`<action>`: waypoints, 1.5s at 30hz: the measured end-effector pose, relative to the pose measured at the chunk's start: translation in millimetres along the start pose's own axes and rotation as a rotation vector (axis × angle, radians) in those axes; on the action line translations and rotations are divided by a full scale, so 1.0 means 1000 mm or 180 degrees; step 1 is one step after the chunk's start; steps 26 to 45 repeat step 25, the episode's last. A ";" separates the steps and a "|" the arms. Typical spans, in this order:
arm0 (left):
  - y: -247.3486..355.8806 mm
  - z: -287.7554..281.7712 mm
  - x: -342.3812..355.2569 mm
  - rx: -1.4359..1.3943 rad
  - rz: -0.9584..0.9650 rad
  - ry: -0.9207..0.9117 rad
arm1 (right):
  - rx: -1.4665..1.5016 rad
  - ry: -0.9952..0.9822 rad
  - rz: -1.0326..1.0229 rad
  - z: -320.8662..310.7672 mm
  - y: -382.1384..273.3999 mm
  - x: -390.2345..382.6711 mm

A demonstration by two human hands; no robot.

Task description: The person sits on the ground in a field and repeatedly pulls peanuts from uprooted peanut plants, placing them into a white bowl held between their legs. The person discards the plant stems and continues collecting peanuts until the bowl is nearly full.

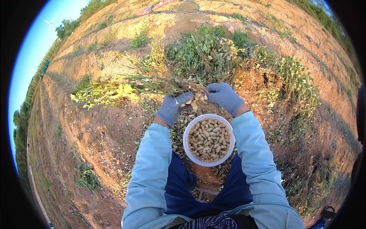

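My left hand [172, 108], in a grey-blue glove, is closed around the root end of an uprooted peanut plant [152, 84]. Its stems and yellow-green leaves stretch away to the left. Several pale peanuts [195, 105] hang from the roots between my hands. My right hand [225, 98], gloved alike, has its fingers pinched at the right side of that root cluster; its fingertips are partly hidden. Just below both hands stands a round white bucket [185, 140], with many loose unshelled peanuts [209, 140] inside, close to my right forearm.
A heap of pulled peanut plants [202, 53] lies beyond my hands, with more plants [297, 86] at the right. Dry leaves litter the brown soil [103, 133]. My knees flank the bucket's near side. A reddish sheet [158, 5] lies far ahead.
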State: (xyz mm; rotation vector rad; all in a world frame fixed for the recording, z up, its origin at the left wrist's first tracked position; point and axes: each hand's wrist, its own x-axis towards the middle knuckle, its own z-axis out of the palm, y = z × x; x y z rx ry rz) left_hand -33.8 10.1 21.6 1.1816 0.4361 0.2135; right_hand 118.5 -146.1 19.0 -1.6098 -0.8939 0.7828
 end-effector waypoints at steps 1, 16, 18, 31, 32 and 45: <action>0.000 -0.001 -0.001 0.0032 -0.0038 0.0081 | -0.0179 0.0186 -0.0188 0.003 0.000 0.001; -0.017 0.008 0.018 -0.0339 0.0395 0.1148 | -0.0810 0.1766 -0.1020 0.042 -0.004 0.001; -0.019 0.004 0.018 -0.0303 0.0358 0.1010 | -0.0654 0.1599 -0.0822 0.039 -0.008 -0.001; -0.033 -0.010 0.024 0.0429 0.0551 0.0871 | -0.0654 0.0939 -0.0488 0.030 -0.004 0.003; -0.033 -0.010 0.024 0.0429 0.0551 0.0871 | -0.0654 0.0939 -0.0488 0.030 -0.004 0.003; -0.033 -0.010 0.024 0.0429 0.0551 0.0871 | -0.0654 0.0939 -0.0488 0.030 -0.004 0.003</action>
